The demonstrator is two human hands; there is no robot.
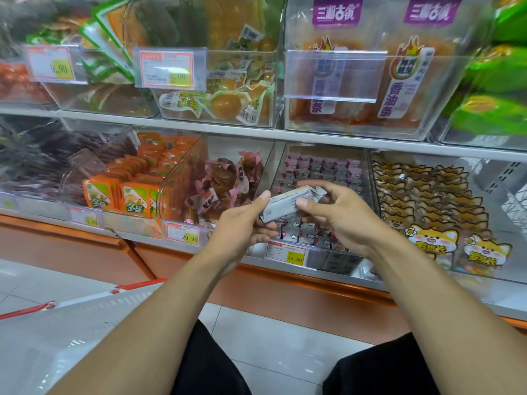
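Observation:
A small silver-grey snack packet is held in front of a shop shelf. My left hand grips its lower left end, thumb on top and fingers curled underneath. My right hand pinches its upper right end, thumb against the packet's front and fingers curled over the crimped edge. The packet lies tilted, its right end higher. Behind it stands a clear bin of small pink-and-white wrapped sweets.
Clear bins line two white shelves: orange packets, brown wrapped snacks, dog-print packets, big orange bags above. Price tags hang on the bin fronts. A white basket with red handles sits low left on the tiled floor.

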